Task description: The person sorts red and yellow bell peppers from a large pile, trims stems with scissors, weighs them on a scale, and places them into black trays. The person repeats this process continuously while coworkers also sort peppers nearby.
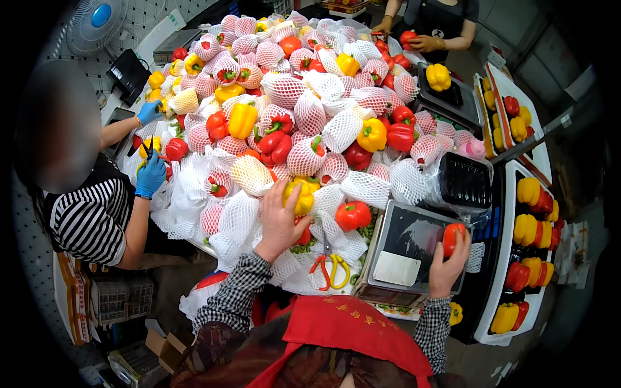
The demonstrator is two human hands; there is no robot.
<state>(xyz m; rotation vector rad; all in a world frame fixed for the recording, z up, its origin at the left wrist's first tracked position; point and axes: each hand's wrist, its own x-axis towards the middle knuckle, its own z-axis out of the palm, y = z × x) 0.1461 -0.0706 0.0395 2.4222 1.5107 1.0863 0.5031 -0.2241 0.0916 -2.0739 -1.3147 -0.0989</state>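
Note:
My left hand (283, 219) reaches into the pile, its fingers around a yellow bell pepper (304, 198); how firmly it grips cannot be told. Over the right side of a digital scale (388, 228), my right hand (449, 264) holds a red bell pepper (452, 238). Between the hands, another red bell pepper (352, 216) sits among white foam net sleeves (366, 188). Scissors with red and yellow handles (330, 271) rest near the table's front edge. Many netted peppers (303, 157) are heaped behind my hands.
A co-worker (92, 213) at the left wears blue gloves and holds scissors (148, 153); another person (441, 29) stands across the table. Black plastic trays (465, 180) lie behind the scale. At right, a white foam box (490, 291) holds trays of peppers. A fan (97, 24) stands far left.

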